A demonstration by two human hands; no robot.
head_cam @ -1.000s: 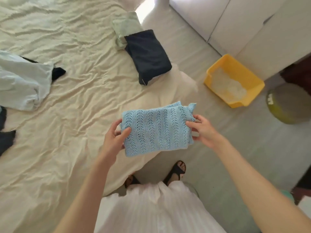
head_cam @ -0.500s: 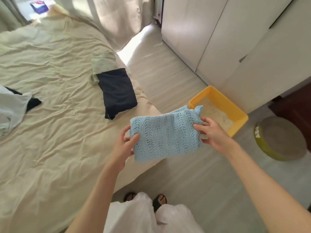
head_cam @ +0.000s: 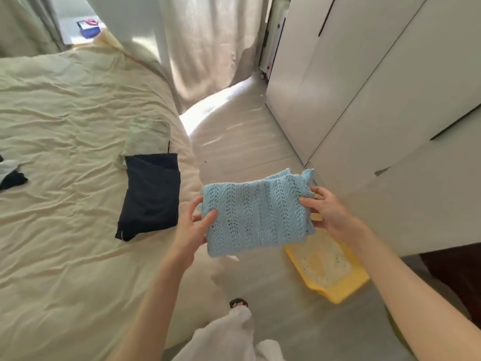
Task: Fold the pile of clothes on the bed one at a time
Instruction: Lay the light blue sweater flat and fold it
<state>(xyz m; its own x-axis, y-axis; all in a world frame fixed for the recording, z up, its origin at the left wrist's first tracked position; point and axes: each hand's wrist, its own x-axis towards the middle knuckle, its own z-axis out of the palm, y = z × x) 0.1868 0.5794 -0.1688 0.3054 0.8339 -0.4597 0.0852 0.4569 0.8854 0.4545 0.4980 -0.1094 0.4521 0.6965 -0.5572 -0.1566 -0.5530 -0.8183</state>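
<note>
the folded blue knit top (head_cam: 256,213) hangs mid-frame, off the bed (head_cam: 65,243), held at both ends. left hand (head_cam: 191,227) pinches its left edge, thumb on top, fingers behind. right hand (head_cam: 329,213) grips the right edge, fingertips curled over the fabric.

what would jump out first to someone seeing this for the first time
The folded light blue knit top in the middle, held in the air beside the bed by the left hand and the right hand. Next, the folded dark navy garment lying near the edge of the cream bed, and the bright yellow tray on the floor under the right arm.
</note>
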